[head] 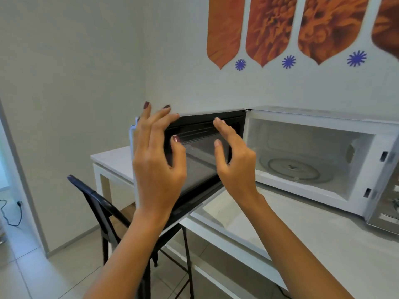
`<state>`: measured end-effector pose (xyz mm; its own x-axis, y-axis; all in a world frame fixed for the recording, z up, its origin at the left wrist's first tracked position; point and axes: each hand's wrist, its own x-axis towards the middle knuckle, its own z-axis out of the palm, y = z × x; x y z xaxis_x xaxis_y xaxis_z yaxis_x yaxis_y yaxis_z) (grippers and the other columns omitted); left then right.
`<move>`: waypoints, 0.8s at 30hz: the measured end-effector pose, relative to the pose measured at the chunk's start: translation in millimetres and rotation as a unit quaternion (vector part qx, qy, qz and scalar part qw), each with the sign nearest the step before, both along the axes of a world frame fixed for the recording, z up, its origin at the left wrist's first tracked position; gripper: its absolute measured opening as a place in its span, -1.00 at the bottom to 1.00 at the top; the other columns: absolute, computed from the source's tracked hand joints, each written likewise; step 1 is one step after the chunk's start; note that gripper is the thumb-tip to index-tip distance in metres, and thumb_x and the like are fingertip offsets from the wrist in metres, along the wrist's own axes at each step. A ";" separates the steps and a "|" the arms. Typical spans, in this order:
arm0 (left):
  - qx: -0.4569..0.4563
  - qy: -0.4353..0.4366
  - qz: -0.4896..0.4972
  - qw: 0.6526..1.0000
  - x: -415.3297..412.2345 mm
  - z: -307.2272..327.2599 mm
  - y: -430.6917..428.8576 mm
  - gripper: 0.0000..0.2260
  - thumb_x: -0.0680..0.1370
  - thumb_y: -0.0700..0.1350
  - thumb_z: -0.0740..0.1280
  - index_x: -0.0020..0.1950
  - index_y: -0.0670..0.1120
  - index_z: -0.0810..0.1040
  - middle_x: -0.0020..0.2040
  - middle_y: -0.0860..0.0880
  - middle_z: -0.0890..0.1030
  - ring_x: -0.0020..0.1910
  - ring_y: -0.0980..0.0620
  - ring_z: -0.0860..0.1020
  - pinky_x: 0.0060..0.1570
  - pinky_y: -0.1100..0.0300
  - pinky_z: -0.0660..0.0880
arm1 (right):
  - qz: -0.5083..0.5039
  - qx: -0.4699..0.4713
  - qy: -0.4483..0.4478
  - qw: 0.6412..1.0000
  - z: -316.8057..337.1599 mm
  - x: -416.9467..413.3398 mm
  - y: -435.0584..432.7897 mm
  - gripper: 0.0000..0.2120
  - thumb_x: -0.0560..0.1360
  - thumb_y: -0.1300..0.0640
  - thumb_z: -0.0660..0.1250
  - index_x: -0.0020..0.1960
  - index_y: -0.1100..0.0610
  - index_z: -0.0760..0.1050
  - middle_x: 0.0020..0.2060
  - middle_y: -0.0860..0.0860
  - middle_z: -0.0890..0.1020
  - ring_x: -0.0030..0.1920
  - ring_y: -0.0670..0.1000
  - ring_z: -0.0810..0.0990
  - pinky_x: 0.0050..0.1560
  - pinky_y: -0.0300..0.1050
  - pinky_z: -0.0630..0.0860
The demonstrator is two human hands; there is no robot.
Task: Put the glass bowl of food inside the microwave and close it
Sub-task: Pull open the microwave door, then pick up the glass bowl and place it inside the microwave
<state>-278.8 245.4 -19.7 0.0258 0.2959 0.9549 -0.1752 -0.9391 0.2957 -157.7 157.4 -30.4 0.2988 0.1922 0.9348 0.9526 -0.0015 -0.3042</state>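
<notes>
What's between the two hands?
In the head view, the open microwave door's dark mesh window shows between the left hand and right hand.

The microwave (313, 152) cavity stood wide open at three o'clock with only its bare glass turntable (295, 170) on the floor, while the swung-out door (194, 160) blocked the nine o'clock side, both hands raised before it and the counter (302, 231) free below.

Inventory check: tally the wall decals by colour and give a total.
Orange decals: 4
Blue stars: 3
Total: 7
</notes>
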 end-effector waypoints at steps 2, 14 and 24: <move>0.005 0.001 -0.037 0.999 10.2 -1.1 -15.7 -0.74 0.54 -0.32 0.23 0.22 -0.22 0.52 0.28 -0.11 0.53 0.48 -0.06 0.31 0.46 0.20 0.24 | -0.021 0.012 0.004 1.000 -2.2 0.7 -19.1 -0.63 0.56 0.30 0.24 0.36 0.23 0.41 0.23 0.06 0.61 0.28 -0.03 0.56 0.30 0.09 0.49; -0.008 0.124 -0.248 0.961 97.6 -46.5 -121.3 -0.75 0.53 -0.32 0.25 0.19 -0.18 0.53 0.25 -0.08 0.55 0.41 0.02 0.38 0.37 0.43 0.20 | -0.269 0.036 -0.014 0.962 -29.9 31.9 -153.6 -0.77 0.52 0.33 0.28 0.17 0.24 0.53 0.07 0.08 0.65 0.11 -0.12 0.53 0.19 -0.45 0.41; 0.006 0.217 -0.385 0.897 158.0 -79.1 -229.0 -0.73 0.56 -0.17 0.28 0.25 -0.09 0.53 0.29 -0.02 0.55 0.30 0.21 0.37 0.24 0.68 0.11 | -0.438 0.031 0.035 0.898 -51.4 44.0 -279.9 -0.75 0.51 0.32 0.27 0.17 0.22 0.53 0.06 0.12 0.65 0.06 0.01 0.59 0.11 -0.48 0.42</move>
